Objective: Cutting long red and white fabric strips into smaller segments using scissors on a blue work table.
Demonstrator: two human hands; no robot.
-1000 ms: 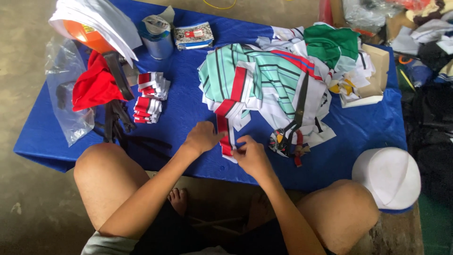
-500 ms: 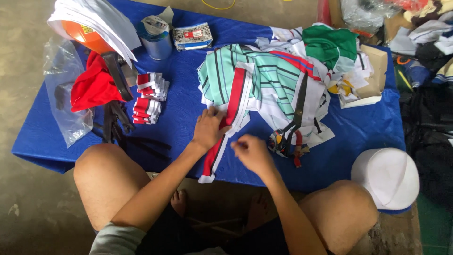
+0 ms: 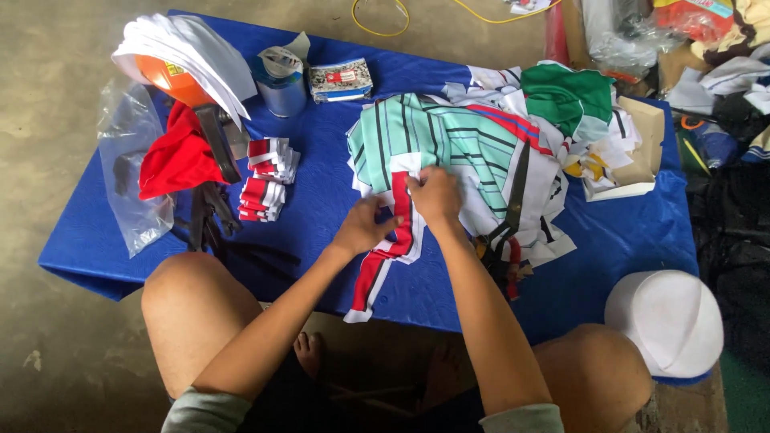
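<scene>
The person sits low at a blue table (image 3: 321, 200), knees on either side of its near edge. Both hands work one long red and white fabric strip (image 3: 383, 261) that hangs from the middle of the table down over the front edge. The left hand (image 3: 365, 226) pinches the strip at its left side, fingers closed on the cloth. The right hand (image 3: 435, 195) presses down and grips the strip's upper end, where it meets a heap of mint-green striped fabric pieces (image 3: 449, 140). The two hands sit just beside each other. To the left lies a small stack of folded red and white pieces (image 3: 267, 178), near a red cloth (image 3: 176, 160) and a clear plastic bag (image 3: 132, 172). A green cloth (image 3: 565, 92) tops the far end of the heap, and a white round cap (image 3: 666, 321) rests by the right knee
</scene>
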